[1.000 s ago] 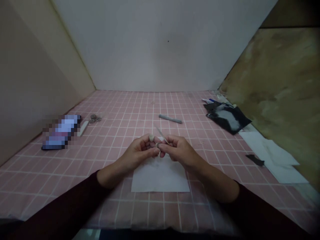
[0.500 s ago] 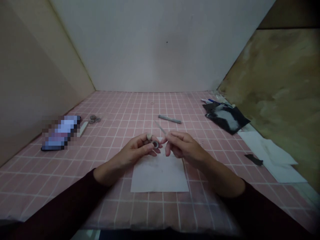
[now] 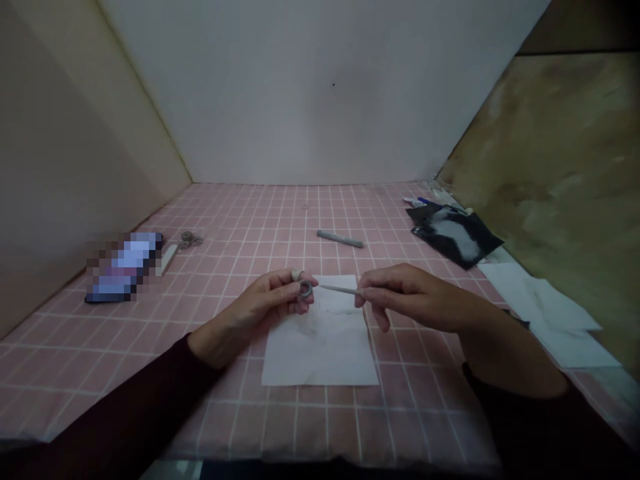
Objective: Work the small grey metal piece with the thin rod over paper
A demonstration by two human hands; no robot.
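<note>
Between the thumb and fingers of my left hand [image 3: 275, 293] is a small grey ring [image 3: 305, 289], held above the top of a white paper sheet [image 3: 320, 353]. A pale band circles one of the left fingers. My right hand [image 3: 400, 297] pinches the end of a thin grey pointed tool [image 3: 340, 289], which lies nearly level and points left. Its tip is close to the ring; whether they touch I cannot tell. Faint grey marks show on the paper.
A grey cylindrical stick [image 3: 340, 239] lies beyond the hands. At left are a phone [image 3: 123, 270], a white strip [image 3: 168, 257] and small grey rings [image 3: 187, 237]. Black sheets [image 3: 450, 237], pens [image 3: 427, 203] and white papers [image 3: 550, 307] are at right.
My right hand has moved right and turned, swinging the tool from pointing up and away to pointing left at the ring. The ring has shifted slightly left in my left hand.
</note>
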